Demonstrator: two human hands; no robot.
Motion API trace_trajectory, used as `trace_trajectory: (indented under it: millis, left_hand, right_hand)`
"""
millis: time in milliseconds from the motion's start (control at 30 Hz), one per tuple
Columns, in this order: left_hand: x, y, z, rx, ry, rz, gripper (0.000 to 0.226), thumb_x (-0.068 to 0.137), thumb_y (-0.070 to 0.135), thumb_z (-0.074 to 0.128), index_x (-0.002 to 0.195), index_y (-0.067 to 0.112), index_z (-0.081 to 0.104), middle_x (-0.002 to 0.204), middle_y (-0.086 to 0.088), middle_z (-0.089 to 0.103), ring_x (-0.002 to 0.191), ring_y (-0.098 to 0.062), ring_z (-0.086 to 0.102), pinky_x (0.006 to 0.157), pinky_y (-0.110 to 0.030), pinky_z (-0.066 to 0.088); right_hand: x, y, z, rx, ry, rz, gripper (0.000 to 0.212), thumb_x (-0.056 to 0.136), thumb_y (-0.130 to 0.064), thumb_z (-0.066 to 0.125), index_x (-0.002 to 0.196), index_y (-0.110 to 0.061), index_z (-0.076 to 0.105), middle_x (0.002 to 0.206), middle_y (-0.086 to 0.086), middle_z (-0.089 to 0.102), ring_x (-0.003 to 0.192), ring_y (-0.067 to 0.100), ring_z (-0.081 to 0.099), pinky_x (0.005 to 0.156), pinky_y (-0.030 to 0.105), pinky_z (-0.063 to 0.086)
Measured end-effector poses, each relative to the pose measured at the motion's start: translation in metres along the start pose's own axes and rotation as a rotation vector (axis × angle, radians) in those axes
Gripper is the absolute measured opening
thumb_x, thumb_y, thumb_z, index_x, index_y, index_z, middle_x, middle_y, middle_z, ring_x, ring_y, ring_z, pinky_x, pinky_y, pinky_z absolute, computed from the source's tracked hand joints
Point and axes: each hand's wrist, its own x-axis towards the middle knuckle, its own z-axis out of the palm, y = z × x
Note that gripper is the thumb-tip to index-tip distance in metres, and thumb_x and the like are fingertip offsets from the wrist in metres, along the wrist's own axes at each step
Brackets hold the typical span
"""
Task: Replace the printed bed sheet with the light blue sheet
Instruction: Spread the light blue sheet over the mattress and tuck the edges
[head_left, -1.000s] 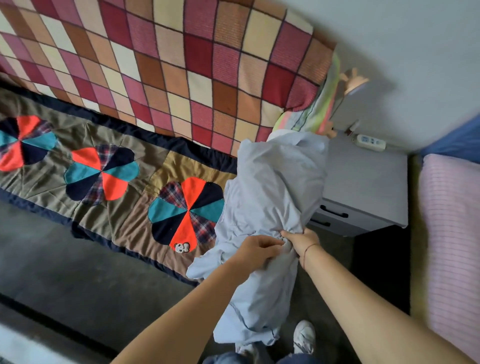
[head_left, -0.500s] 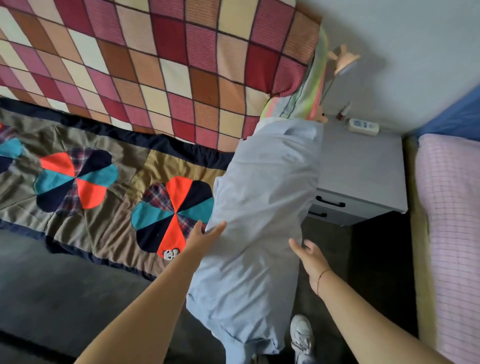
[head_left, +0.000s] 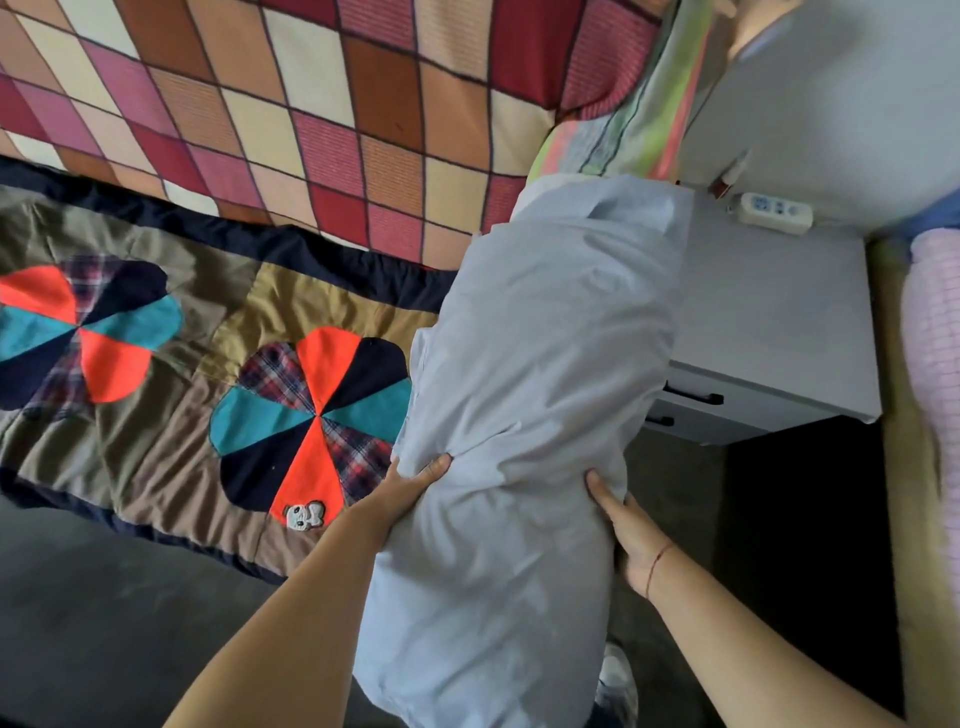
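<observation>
Head camera: a person stands at the bedside with the light blue sheet (head_left: 519, 415) bunched into a long roll. Its upper end rests at the bed's corner, just beside the grey bedside surface (head_left: 769, 322), and its lower end hangs near a white shoe (head_left: 618, 680). The left hand (head_left: 410, 488) pinches a fold on the roll's left flank. The right hand (head_left: 623, 530) lies flat against the right flank, fingers fairly straight. The checked cover (head_left: 311, 119) and pinwheel quilt (head_left: 208, 374) are not yet stripped from the bed. With only one hand truly gripping, the roll looks liable to slide floorward and get trodden on. Swung wide, its top could sweep the small white device (head_left: 774, 210) off the surface.
</observation>
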Motion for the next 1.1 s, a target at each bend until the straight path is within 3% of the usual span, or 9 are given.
trace_trajectory:
  millis: [67, 133, 200, 333, 400, 600, 700, 900, 1100]
  left_hand:
    - [-0.004, 0.005, 0.005, -0.018, -0.009, -0.035, 0.064, 0.078, 0.06, 0.069, 0.124, 0.02, 0.049, 0.105, 0.001, 0.063, 0.092, -0.018, 0.062, 0.078, -0.033, 0.048]
    - [-0.009, 0.005, 0.005, -0.007, 0.001, -0.054, 0.067, 0.07, 0.063, 0.074, 0.114, 0.017, 0.057, 0.101, -0.002, 0.068, 0.092, -0.022, 0.065, 0.08, -0.035, 0.051]
    - [-0.015, 0.006, 0.003, -0.047, 0.022, -0.007, 0.084, 0.051, 0.067, 0.083, 0.112, 0.012, 0.065, 0.102, -0.006, 0.074, 0.094, -0.026, 0.069, 0.084, -0.037, 0.055]
    - [-0.037, 0.016, 0.005, -0.092, 0.166, 0.062, 0.043, 0.079, 0.037, 0.08, 0.107, 0.007, 0.068, 0.096, -0.008, 0.072, 0.087, -0.025, 0.067, 0.079, -0.034, 0.053]
    - [-0.05, 0.022, 0.003, -0.119, 0.231, 0.082, 0.033, 0.081, 0.03, 0.078, 0.101, 0.006, 0.068, 0.094, -0.01, 0.071, 0.084, -0.025, 0.066, 0.08, -0.035, 0.053]
    - [-0.127, 0.055, -0.002, -0.145, 0.312, 0.173, 0.025, 0.083, 0.034, 0.075, 0.082, 0.011, 0.065, 0.086, -0.01, 0.068, 0.077, -0.026, 0.063, 0.077, -0.037, 0.052]
    - [-0.176, 0.083, 0.0, -0.149, 0.301, 0.27, 0.023, 0.088, 0.032, 0.07, 0.079, 0.012, 0.061, 0.081, -0.007, 0.065, 0.072, -0.022, 0.06, 0.067, -0.033, 0.047]
    - [-0.262, 0.15, 0.01, -0.135, 0.266, 0.453, 0.021, 0.086, 0.034, 0.073, 0.082, 0.016, 0.062, 0.083, -0.005, 0.066, 0.079, -0.024, 0.062, 0.083, -0.037, 0.049]
    - [-0.323, 0.204, 0.055, -0.041, 0.169, 0.617, 0.025, 0.083, 0.037, 0.075, 0.086, 0.013, 0.067, 0.087, -0.009, 0.07, 0.081, -0.026, 0.065, 0.08, -0.036, 0.052]
  right_hand:
    - [0.001, 0.001, -0.002, 0.034, 0.002, -0.007, 0.089, 0.051, -0.061, 0.085, 0.127, -0.026, 0.056, 0.117, 0.001, 0.069, 0.108, 0.022, 0.063, 0.084, 0.038, 0.052]
    - [0.0, 0.0, -0.004, 0.042, 0.005, -0.017, 0.086, 0.046, -0.058, 0.087, 0.12, -0.025, 0.061, 0.112, 0.001, 0.071, 0.105, 0.022, 0.065, 0.078, 0.035, 0.053]
    - [-0.004, -0.004, -0.004, 0.031, 0.035, -0.039, 0.069, 0.061, -0.047, 0.086, 0.12, -0.02, 0.063, 0.111, 0.002, 0.071, 0.102, 0.022, 0.066, 0.076, 0.034, 0.053]
    - [-0.023, -0.02, -0.004, 0.044, 0.136, -0.072, 0.053, 0.066, -0.029, 0.085, 0.113, -0.011, 0.066, 0.105, 0.008, 0.072, 0.096, 0.027, 0.068, 0.082, 0.04, 0.055]
    - [-0.04, -0.032, -0.004, 0.048, 0.161, -0.07, 0.039, 0.072, -0.024, 0.083, 0.105, -0.01, 0.067, 0.101, 0.01, 0.071, 0.09, 0.027, 0.068, 0.075, 0.037, 0.055]
    - [-0.116, -0.081, -0.001, 0.075, 0.071, -0.073, 0.043, 0.073, -0.029, 0.082, 0.106, -0.008, 0.067, 0.101, 0.012, 0.072, 0.095, 0.031, 0.067, 0.091, 0.046, 0.052]
    - [-0.16, -0.113, -0.001, 0.114, 0.016, -0.159, 0.031, 0.077, -0.029, 0.077, 0.102, -0.011, 0.069, 0.096, 0.009, 0.074, 0.093, 0.029, 0.068, 0.081, 0.04, 0.054]
    - [-0.239, -0.17, -0.006, 0.194, 0.004, -0.348, 0.016, 0.084, -0.023, 0.072, 0.097, -0.016, 0.066, 0.092, 0.006, 0.071, 0.087, 0.023, 0.066, 0.068, 0.036, 0.051]
    - [-0.292, -0.199, -0.045, 0.262, 0.067, -0.482, 0.035, 0.08, -0.028, 0.074, 0.106, -0.006, 0.068, 0.103, 0.013, 0.072, 0.094, 0.028, 0.067, 0.072, 0.035, 0.052]
